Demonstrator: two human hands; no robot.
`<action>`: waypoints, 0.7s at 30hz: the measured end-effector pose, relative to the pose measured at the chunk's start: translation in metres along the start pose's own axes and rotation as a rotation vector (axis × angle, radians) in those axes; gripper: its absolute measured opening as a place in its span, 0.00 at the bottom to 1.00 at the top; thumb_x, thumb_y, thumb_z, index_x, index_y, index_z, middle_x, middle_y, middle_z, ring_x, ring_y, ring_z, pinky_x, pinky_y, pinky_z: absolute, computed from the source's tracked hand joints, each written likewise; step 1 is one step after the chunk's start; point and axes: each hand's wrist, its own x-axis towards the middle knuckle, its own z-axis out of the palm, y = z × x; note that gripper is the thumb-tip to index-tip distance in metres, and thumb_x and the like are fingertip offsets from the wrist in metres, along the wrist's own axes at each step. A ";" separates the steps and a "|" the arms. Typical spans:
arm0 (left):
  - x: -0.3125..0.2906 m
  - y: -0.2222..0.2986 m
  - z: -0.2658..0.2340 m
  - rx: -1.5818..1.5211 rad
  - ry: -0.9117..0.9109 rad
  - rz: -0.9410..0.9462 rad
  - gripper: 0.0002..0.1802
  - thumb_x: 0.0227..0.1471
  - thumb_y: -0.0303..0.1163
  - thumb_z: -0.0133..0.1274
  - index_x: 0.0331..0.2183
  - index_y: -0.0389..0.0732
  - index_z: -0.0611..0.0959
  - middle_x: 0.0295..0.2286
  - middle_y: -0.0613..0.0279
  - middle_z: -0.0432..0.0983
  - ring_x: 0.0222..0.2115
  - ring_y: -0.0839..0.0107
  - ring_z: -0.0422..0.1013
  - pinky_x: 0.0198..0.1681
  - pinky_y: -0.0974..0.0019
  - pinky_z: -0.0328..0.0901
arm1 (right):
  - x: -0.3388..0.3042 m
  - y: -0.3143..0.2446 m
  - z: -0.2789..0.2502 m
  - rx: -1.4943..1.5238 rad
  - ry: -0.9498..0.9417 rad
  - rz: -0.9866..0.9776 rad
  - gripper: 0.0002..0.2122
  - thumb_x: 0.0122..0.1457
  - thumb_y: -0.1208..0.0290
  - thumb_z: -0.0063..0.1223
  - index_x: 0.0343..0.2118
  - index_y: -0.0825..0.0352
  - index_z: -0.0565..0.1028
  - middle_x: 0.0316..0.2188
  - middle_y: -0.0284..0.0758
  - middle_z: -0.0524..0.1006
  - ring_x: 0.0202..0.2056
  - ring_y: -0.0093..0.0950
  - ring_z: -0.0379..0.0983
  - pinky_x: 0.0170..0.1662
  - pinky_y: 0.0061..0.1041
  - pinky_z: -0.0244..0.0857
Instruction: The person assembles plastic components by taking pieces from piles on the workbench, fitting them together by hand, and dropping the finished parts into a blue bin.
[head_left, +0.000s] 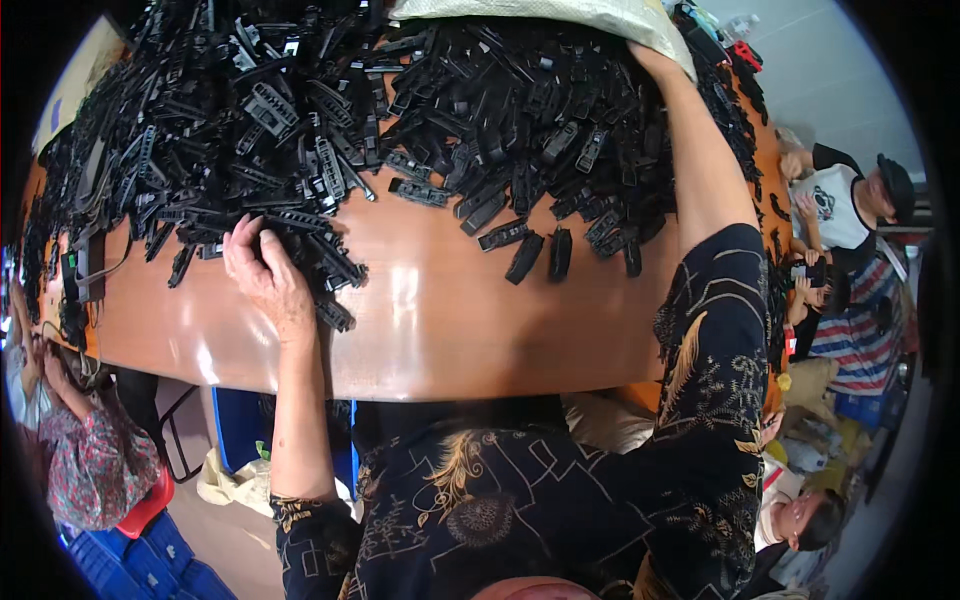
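Note:
A white woven sack lies at the far edge of the view, its mouth over a heap of small black plastic parts. My right hand is closed at the sack's right corner, its fingers hidden under the fabric. Lower left, my left hand rests on the table at the near edge of a second, looser heap of black plastic parts. Its fingers are curled among the parts, and whatever lies between them cannot be made out. A few parts sit just right of that hand.
The brown table has a curved front edge close to my body. A dark box-like item with a cable stands at left. Other people sit along the right side, and a person in a patterned top sits at left. A blue crate is below the table.

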 end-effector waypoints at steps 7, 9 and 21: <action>-0.001 0.002 0.000 -0.047 -0.014 -0.060 0.12 0.58 0.30 0.44 0.41 0.36 0.78 0.46 0.54 0.72 0.54 0.54 0.60 0.62 0.53 0.47 | -0.044 0.049 0.032 0.341 0.194 0.037 0.28 0.56 0.45 0.46 0.53 0.61 0.70 0.52 0.44 0.71 0.54 0.41 0.66 0.58 0.35 0.59; 0.000 0.001 0.001 -0.055 -0.034 -0.062 0.12 0.59 0.30 0.44 0.41 0.35 0.78 0.46 0.54 0.72 0.54 0.54 0.60 0.62 0.53 0.47 | -0.054 0.050 0.037 0.814 0.272 0.088 0.28 0.55 0.45 0.49 0.53 0.60 0.70 0.52 0.44 0.71 0.53 0.42 0.67 0.57 0.35 0.60; 0.001 -0.009 0.004 -0.137 0.000 -0.043 0.13 0.57 0.30 0.44 0.40 0.34 0.78 0.43 0.52 0.73 0.45 0.63 0.67 0.53 0.63 0.59 | -0.107 -0.080 -0.006 0.254 0.244 -0.320 0.20 0.55 0.51 0.55 0.46 0.58 0.77 0.46 0.42 0.76 0.48 0.39 0.72 0.50 0.34 0.65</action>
